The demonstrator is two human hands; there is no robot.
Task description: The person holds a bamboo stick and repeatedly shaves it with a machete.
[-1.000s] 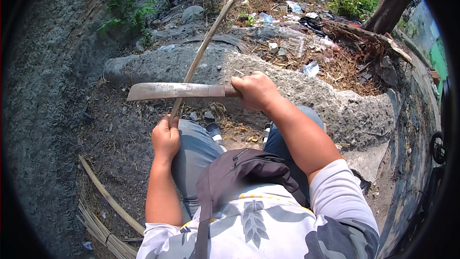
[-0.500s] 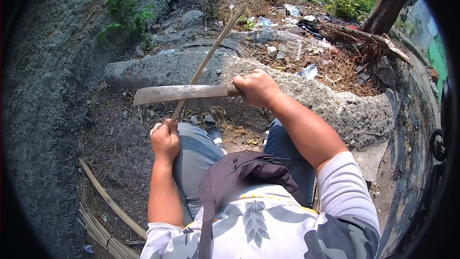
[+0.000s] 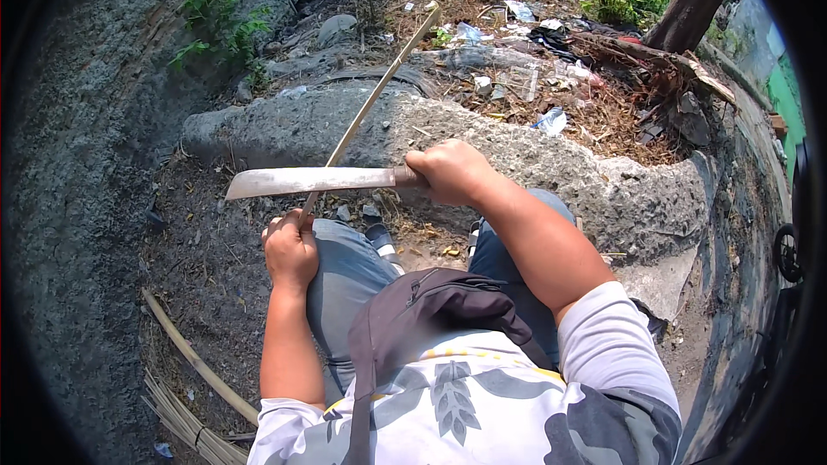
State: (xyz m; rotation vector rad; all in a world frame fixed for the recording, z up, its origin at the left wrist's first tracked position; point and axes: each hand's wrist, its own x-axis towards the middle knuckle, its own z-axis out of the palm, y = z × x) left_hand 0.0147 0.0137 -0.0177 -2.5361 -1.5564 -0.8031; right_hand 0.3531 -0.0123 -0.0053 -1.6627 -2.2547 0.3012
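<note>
My right hand (image 3: 457, 170) is closed around the handle of a machete (image 3: 301, 181), whose broad blade points left and lies nearly level. In my closed left hand (image 3: 290, 251), beside my left knee, is the lower end of a long thin bamboo strip (image 3: 379, 90). The strip slants up and away to the right, and its far end reaches over the concrete slab. The blade crosses the strip a little above my left fingers; it appears to rest against it. Its exact contact with the strip cannot be made out.
A rough concrete slab (image 3: 284, 129) spans the ground ahead of my knees. At the left stands a wall (image 3: 77, 164). A curved bamboo pole (image 3: 198, 362) and a bundle of thin strips (image 3: 194, 426) lie at lower left. Litter and a tree trunk (image 3: 693, 4) are beyond.
The machete has slid down along the strip, closer to my left hand, with my right hand moving nearer too. A paler side of the strip now shows. My left hand keeps its hold.
</note>
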